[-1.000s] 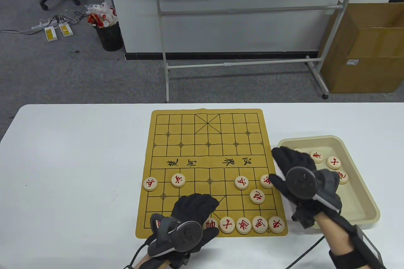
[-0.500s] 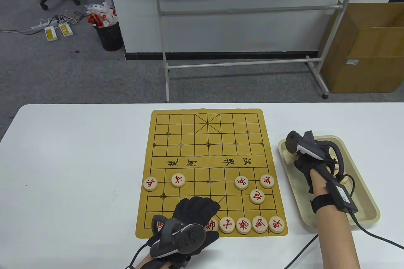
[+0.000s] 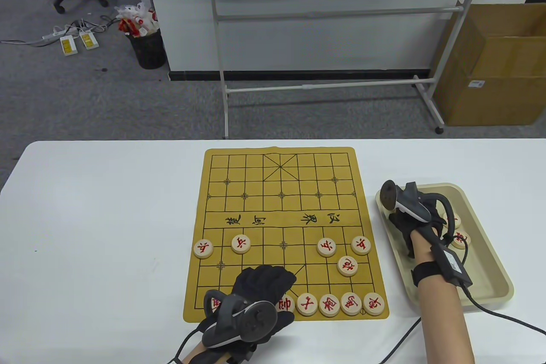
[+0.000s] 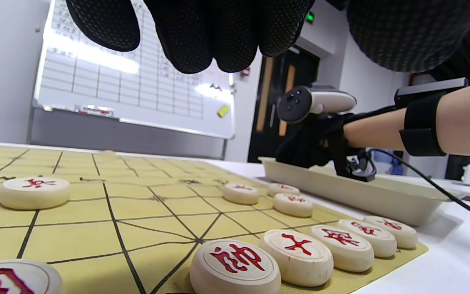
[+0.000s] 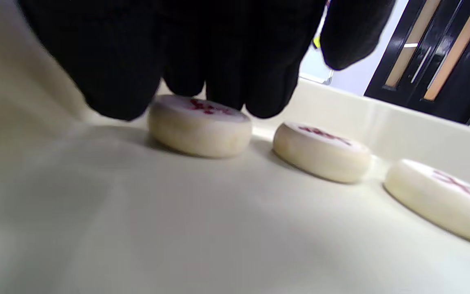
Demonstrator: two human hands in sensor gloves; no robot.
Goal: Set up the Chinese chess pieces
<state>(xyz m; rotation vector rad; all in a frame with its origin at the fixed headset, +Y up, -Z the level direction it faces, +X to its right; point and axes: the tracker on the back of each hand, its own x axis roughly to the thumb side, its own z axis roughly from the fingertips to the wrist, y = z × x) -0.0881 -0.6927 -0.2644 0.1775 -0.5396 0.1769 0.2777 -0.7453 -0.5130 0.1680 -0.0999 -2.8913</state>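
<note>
A yellow chess board (image 3: 277,193) lies on the white table. Several red-lettered wooden pieces stand on its near rows, among them a bottom row (image 3: 329,305) and a pawn (image 3: 241,244). My left hand (image 3: 264,283) rests over the bottom row's left part, fingers loose and holding nothing; in the left wrist view its fingertips (image 4: 202,49) hang above the pieces (image 4: 235,265). My right hand (image 3: 420,219) reaches down into the beige tray (image 3: 490,278). In the right wrist view, its fingers (image 5: 222,81) and thumb close on a piece (image 5: 200,126) lying on the tray floor.
Two more pieces (image 5: 320,151) lie beside the pinched one in the tray. A cable (image 3: 503,313) runs from my right wrist across the table. Beyond the table's far edge stand a whiteboard frame (image 3: 324,86) and a cardboard box (image 3: 495,65).
My right hand swung from the board's right edge into the tray and turned fingers-down onto a piece there. The left hand stayed in place.
</note>
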